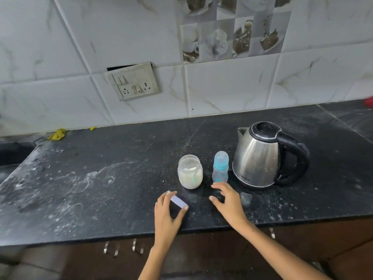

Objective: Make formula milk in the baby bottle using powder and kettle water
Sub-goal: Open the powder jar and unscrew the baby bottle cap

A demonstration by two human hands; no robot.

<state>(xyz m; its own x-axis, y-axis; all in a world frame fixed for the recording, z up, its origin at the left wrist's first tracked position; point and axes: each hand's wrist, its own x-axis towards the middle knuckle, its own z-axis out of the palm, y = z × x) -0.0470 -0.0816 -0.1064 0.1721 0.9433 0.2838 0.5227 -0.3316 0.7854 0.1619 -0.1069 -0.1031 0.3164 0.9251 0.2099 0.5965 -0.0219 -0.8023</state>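
Far left on my feed there's a yellow scrap (pixel 58 134) lying where the black countertop (pixel 101 158) meets the tiled wall, and above it a switch and socket plate (pixel 133 81) hanging slightly loose from the tiles. The counter is dusted with white smears and specks. Under its front edge I can see metal cabinet handles (pixel 123 248).

My left hand (pixel 166 217) pinches a pale lid (pixel 178 201) between thumb and fingertips, holding it tilted over the counter. Just behind it stands the powder jar (pixel 190 172), uncapped, with whitish powder inside and something thin, maybe a scoop, that I can't make out clearly.

My right hand (pixel 228 203) is spread with fingers relaxed, gripping nothing, near the front of the baby bottle (pixel 220 167) but not touching it. The bottle stands upright between jar and kettle, blue collar and clear cap on; the print on its body is too small to read.

The steel kettle (pixel 262 156) sits just right of the bottle, lid closed, black handle to the right. There's a small dark brand mark low on its body, not legible to me. A red object (pixel 368 102) peeks in at the far right edge
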